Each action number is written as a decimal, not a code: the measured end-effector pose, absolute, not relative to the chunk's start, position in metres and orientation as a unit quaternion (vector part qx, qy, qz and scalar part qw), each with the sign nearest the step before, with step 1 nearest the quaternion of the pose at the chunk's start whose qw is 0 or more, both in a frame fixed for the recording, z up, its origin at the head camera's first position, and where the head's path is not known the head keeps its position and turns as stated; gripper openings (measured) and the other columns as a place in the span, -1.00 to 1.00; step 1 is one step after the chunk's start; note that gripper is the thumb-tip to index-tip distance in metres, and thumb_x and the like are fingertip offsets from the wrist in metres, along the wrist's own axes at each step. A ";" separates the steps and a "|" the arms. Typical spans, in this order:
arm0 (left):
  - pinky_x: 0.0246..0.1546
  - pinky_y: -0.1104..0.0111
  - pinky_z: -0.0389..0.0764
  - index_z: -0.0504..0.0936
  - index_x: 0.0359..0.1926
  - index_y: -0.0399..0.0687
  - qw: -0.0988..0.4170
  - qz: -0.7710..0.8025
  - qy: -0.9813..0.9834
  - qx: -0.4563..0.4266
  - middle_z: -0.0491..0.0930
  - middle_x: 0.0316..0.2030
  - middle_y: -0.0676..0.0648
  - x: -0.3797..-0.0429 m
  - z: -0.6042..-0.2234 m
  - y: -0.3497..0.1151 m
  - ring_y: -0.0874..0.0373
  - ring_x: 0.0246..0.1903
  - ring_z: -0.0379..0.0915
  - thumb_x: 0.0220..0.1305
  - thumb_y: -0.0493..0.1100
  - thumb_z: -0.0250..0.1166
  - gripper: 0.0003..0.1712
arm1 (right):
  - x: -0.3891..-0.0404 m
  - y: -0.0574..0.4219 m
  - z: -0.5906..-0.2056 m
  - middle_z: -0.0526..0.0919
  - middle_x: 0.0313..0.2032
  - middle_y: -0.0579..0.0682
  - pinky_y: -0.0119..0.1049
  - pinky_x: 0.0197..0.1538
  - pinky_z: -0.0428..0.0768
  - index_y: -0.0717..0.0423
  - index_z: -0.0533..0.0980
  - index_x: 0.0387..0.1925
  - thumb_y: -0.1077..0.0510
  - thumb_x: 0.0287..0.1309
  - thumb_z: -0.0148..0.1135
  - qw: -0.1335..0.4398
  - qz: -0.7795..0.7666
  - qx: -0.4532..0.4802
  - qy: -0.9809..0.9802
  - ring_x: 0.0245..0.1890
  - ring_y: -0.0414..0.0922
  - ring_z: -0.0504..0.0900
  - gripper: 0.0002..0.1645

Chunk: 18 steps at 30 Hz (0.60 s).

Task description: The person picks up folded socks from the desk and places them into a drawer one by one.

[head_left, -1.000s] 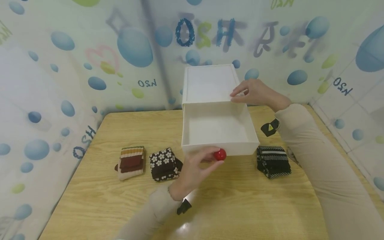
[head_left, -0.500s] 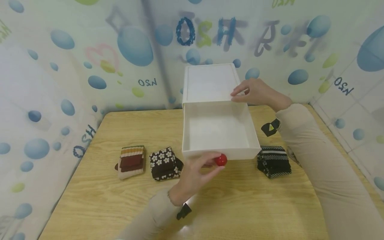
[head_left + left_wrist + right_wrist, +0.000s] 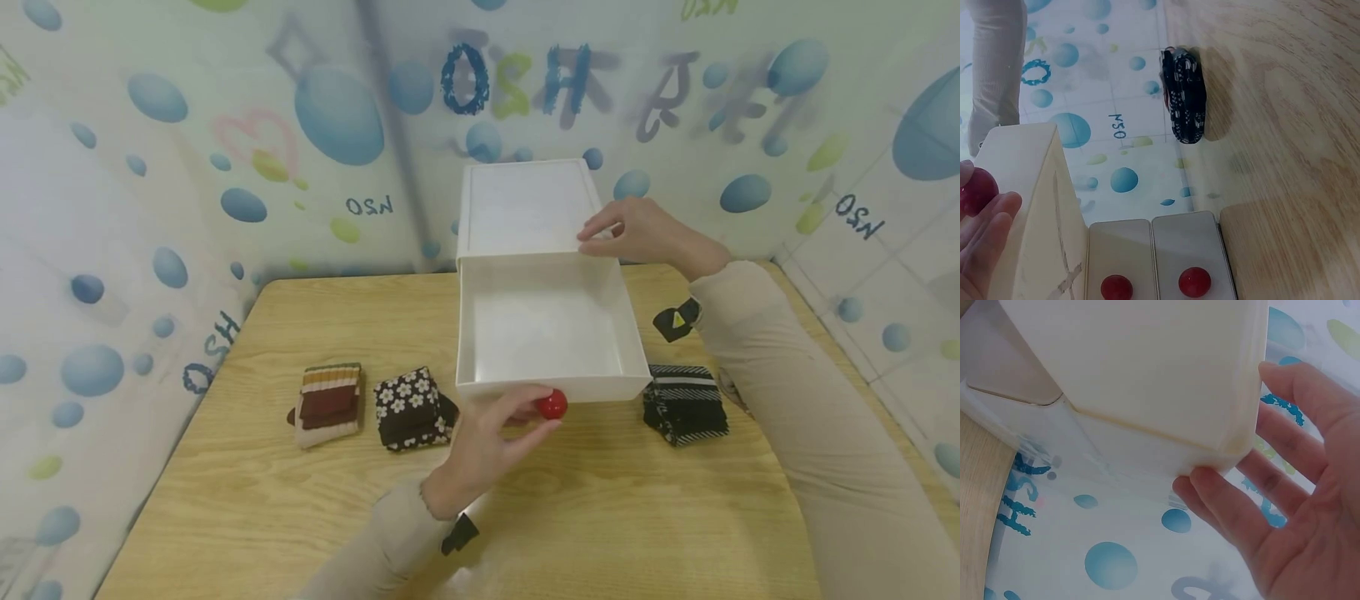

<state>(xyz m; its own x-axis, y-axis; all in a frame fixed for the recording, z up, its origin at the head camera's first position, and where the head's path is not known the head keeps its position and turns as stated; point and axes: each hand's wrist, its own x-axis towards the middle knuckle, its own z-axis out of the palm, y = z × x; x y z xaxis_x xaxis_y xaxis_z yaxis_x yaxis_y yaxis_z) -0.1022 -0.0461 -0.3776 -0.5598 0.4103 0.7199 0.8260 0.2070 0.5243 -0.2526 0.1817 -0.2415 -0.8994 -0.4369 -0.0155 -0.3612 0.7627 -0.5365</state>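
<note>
A person's left hand (image 3: 486, 442) pinches the glossy red ball-shaped knob (image 3: 553, 405) of a thin-walled white drawer (image 3: 600, 389) jutting from the near side of a white boxy cabinet (image 3: 528, 208), whose near right corner the right hand (image 3: 637, 229) grips. The drawer looks light and stiff, likely plastic; the knob, perhaps slippery, seems the surest hold. The right hand's pressure is hard to judge from here.

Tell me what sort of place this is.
Probably a small indoor booth, perhaps set up for recording: bubble-printed walls show on three sides of a wood-grain table, where a white drawer unit stands.
</note>
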 end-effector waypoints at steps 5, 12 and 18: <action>-0.37 0.65 0.49 0.49 -0.13 -0.21 0.233 -0.449 -0.754 -0.419 0.62 -0.32 -0.11 -0.102 -0.376 -0.047 0.27 -0.42 0.56 0.04 -0.23 0.29 -0.67 | -0.252 0.181 -0.241 0.40 0.06 0.19 0.02 -0.02 0.40 0.20 0.52 -0.07 0.02 0.10 0.15 0.073 -0.275 -0.211 0.935 0.01 0.20 0.37 -0.57; -0.42 0.67 0.48 0.49 -0.10 -0.16 0.272 -0.388 -0.769 -0.430 0.63 -0.36 -0.07 -0.102 -0.371 -0.052 0.28 -0.50 0.56 0.13 -0.13 0.23 -0.68 | -0.253 0.182 -0.242 0.41 0.05 0.20 0.01 -0.03 0.41 0.22 0.53 -0.08 0.03 0.09 0.16 0.068 -0.277 -0.213 0.934 0.00 0.18 0.38 -0.58; -0.44 0.65 0.49 0.54 -0.12 -0.12 0.303 -0.349 -0.777 -0.427 0.64 -0.34 -0.03 -0.099 -0.365 -0.063 0.26 -0.44 0.58 0.16 -0.01 0.18 -0.66 | -0.254 0.182 -0.243 0.42 0.04 0.19 -0.01 -0.04 0.43 0.21 0.53 -0.08 0.04 0.08 0.17 0.067 -0.273 -0.211 0.936 -0.01 0.17 0.39 -0.59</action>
